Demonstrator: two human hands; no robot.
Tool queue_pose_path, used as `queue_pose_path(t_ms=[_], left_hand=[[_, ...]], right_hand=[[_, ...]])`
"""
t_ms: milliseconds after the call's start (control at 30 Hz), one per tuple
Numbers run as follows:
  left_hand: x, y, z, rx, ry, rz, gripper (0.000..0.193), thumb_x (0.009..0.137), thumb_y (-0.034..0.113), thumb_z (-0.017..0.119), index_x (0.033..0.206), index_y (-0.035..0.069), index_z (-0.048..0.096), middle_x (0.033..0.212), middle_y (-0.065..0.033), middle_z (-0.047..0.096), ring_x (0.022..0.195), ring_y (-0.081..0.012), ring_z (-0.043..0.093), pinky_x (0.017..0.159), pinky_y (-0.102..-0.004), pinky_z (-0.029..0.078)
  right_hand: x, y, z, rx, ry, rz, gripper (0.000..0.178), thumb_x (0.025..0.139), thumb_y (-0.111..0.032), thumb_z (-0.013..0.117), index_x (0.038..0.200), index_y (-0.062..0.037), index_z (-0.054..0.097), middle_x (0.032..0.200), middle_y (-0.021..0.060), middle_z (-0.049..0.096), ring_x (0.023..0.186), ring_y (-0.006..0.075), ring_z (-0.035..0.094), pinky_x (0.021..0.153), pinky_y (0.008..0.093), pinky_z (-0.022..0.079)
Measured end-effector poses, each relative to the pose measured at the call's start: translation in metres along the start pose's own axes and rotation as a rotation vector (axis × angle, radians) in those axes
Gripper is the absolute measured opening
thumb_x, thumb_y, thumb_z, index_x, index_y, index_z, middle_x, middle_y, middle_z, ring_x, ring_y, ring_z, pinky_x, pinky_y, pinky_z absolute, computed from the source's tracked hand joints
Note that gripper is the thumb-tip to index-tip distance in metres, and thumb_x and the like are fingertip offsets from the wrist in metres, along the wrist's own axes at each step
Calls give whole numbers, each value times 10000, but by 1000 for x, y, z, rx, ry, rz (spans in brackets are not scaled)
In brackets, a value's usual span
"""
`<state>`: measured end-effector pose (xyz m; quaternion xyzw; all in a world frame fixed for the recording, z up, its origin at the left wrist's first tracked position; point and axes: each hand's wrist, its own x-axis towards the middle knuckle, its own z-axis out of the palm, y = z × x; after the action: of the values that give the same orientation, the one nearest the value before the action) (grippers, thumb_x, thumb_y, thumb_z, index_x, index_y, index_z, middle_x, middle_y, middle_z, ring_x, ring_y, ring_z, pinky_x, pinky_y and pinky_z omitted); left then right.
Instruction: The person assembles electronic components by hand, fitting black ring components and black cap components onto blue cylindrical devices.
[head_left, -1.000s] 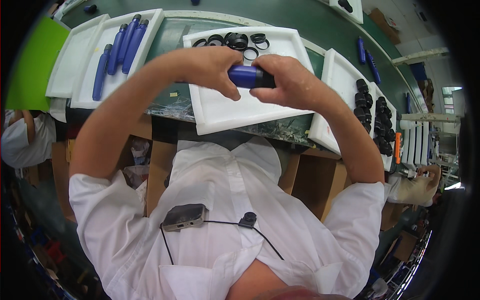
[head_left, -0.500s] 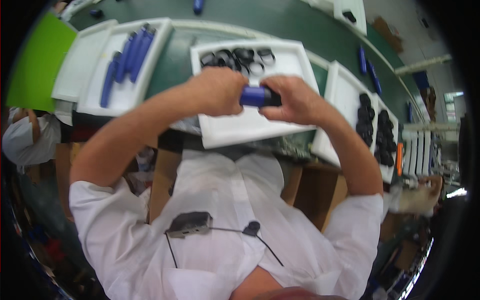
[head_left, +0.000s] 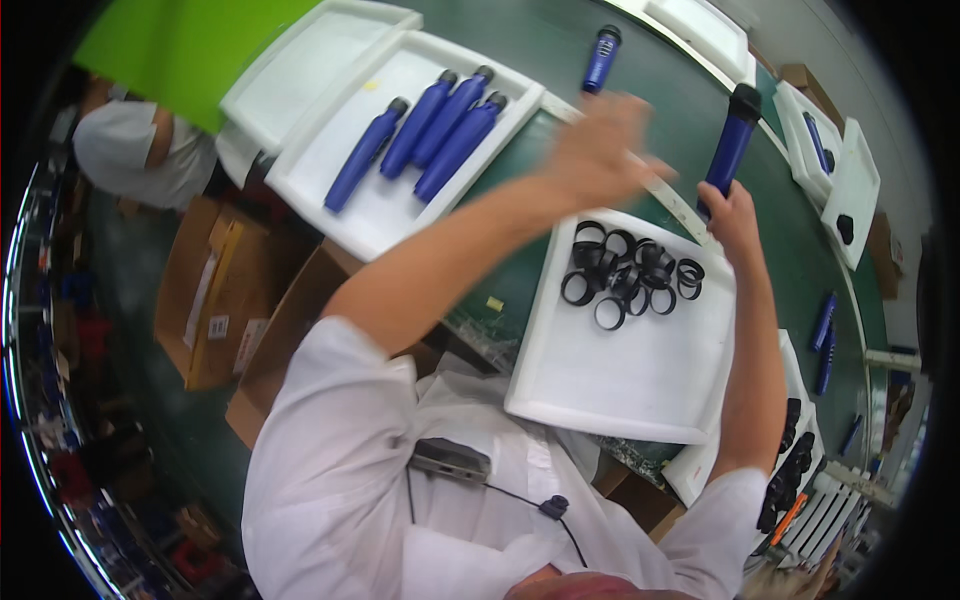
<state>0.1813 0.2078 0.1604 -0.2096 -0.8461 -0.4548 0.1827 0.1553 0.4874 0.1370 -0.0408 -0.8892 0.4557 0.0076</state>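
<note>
My right hand (head_left: pixel 738 222) grips a blue microphone (head_left: pixel 731 150) by its lower end, with the black head pointing up and away. My left hand (head_left: pixel 605 150) is apart from it, over the green bench, its fingers smeared by motion. Just beyond that hand lies another blue microphone (head_left: pixel 601 62), with small buttons on its body. Below my hands a white foam tray (head_left: pixel 610 385) holds several black rings (head_left: pixel 610 313) heaped at its far end.
At the left, several blue microphone bodies (head_left: pixel 362 160) lie in a second white tray (head_left: pixel 300 185). Black pieces (head_left: pixel 790 470) fill a tray beside my right forearm. More blue microphones (head_left: pixel 824 340) lie farther right. Open cardboard boxes (head_left: pixel 225 300) stand below the bench. Another person's white sleeve (head_left: pixel 125 150) shows at left.
Both hands were together on the blue piece above the ring tray; now they are apart. The right has carried the microphone up and right, and the left is off it. The view has swung.
</note>
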Motion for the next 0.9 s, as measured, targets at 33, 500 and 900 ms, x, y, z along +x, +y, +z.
queue_pose_path(t_ms=[33,500,900], left_hand=[[-4,-29,-37,81,159,100,515,861,302,779,1246,3,612,1138,-205,663,1091,-307,629,956,-383,502],[-98,-219,-198,204,-137,-878,457,1031,344,604,1233,-66,605,1023,-89,632,878,-184,560,849,-325,477],[-68,-95,-187,-1358,-273,-638,621,1103,373,433,1587,49,219,1303,-144,513,1028,-248,568,810,-386,557]], right_hand=[[32,20,-11,-45,-43,120,286,858,-291,689,799,-21,616,637,41,565,508,139,535,448,340,406],[104,44,-32,-508,-45,371,566,801,-483,725,1052,23,734,957,183,758,788,290,756,826,403,597],[-49,300,-325,-825,690,854,455,852,-352,665,1164,-26,727,1249,225,690,1207,378,647,1028,448,511]])
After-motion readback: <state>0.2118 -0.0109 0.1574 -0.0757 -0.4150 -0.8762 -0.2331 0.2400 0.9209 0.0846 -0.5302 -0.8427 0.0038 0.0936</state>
